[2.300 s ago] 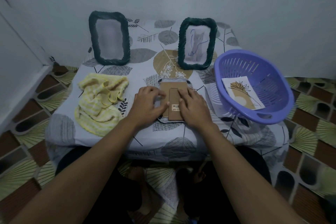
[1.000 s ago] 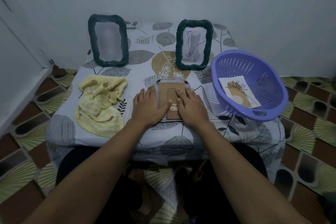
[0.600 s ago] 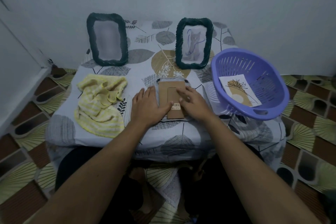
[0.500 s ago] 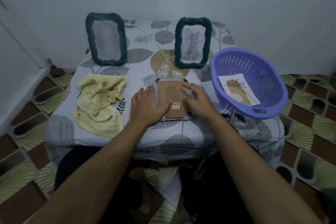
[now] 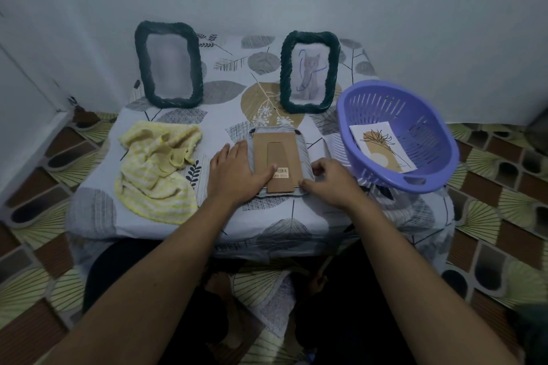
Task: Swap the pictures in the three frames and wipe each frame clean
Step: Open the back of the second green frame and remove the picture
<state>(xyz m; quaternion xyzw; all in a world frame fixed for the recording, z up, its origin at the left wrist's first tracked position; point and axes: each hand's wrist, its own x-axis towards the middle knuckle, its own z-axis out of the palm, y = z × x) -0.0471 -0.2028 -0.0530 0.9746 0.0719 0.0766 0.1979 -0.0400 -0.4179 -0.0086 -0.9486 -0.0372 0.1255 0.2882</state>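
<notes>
face-down frame point(image 5: 281, 151) near centre, pressed by flat left hand point(image 5: 234, 170), gripped at right edge by right hand point(image 5: 333, 184); cloth point(image 5: 154, 169) left, basket point(image 5: 421, 124) right.

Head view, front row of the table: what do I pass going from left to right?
yellow cloth → left hand → face-down frame → right hand → purple basket

Dark green frames point(image 5: 141, 68), yellow-and-white striped cloth point(image 5: 154, 175), purple basket point(image 5: 427, 133), brown frame back point(image 5: 278, 145), grey leaf-print tablecloth point(image 5: 225, 89).
</notes>
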